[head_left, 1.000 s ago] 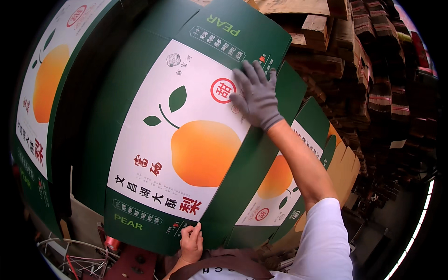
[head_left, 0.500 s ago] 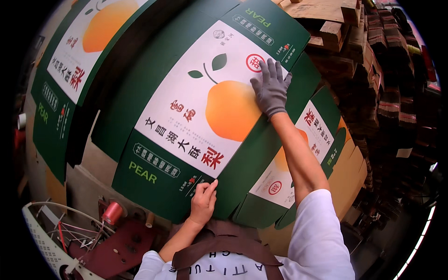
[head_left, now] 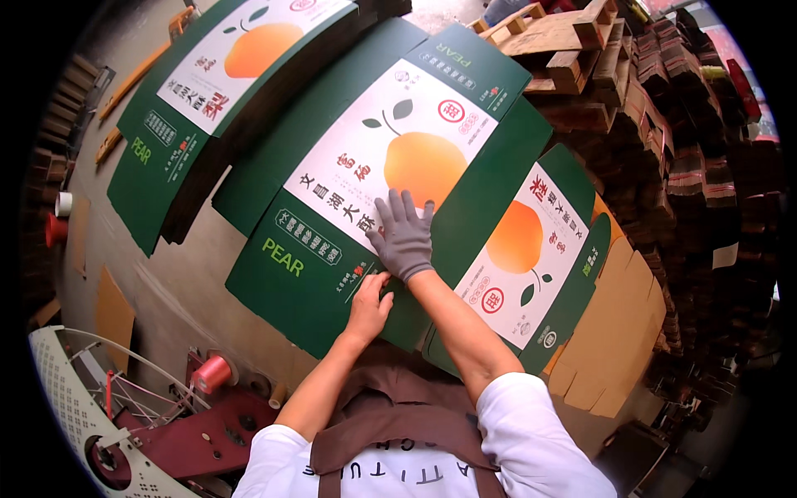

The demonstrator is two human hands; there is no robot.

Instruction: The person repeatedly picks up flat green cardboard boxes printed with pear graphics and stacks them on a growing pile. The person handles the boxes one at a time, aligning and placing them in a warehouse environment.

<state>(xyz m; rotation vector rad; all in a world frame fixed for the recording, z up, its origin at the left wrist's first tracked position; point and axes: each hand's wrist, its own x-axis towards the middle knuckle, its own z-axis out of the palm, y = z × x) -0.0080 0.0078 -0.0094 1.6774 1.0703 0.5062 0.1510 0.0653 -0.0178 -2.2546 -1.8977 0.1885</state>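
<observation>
Since half a second earlier, the gloved right hand [head_left: 405, 239] had travelled from beside the round red mark, down the printed face and toward the person's body, coming to lie just beside the bare left hand [head_left: 369, 307]. Largest of all, the green carton sheet [head_left: 469, 217] lay flat and slantwise in front of the person, both of its white, pear-printed panels facing up, with overlapping plain brown board [head_left: 614, 332] showing at its right. Stacked cardboard bundles [head_left: 664, 124] filled the upper right, and a stack of matching green sheets [head_left: 187, 145] stood to the left, a gap between. Wooden pallets [head_left: 573, 50] were piled beyond the far right corner. At lower left stood a machine [head_left: 170, 440] with a maroon bed and a pale perforated guard. Of the hands, the right was unclenched, fingers spread over the lower corner of the larger white panel; the left had its fingers bent over the near part of the sheet, and whether they gripped the board could not be told. Smallest was a reddish spool [head_left: 213, 373] beside the machine.
</observation>
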